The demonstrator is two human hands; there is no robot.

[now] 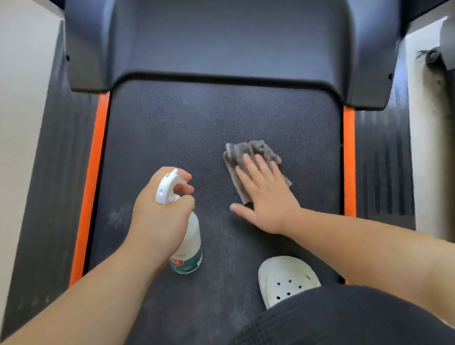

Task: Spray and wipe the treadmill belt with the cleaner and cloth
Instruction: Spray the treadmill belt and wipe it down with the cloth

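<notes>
The dark textured treadmill belt runs up the middle of the head view between two orange strips. My left hand grips a white spray bottle by its neck, fingers on the white trigger, nozzle pointing forward over the belt. My right hand lies flat with fingers spread, pressing a crumpled grey cloth onto the belt right of centre. Part of the cloth is hidden under the palm.
A white perforated clog stands on the belt near my dark-clothed knee. The dark motor cover closes the belt's far end. Ribbed black side rails flank the orange strips. Pale floor lies on the left.
</notes>
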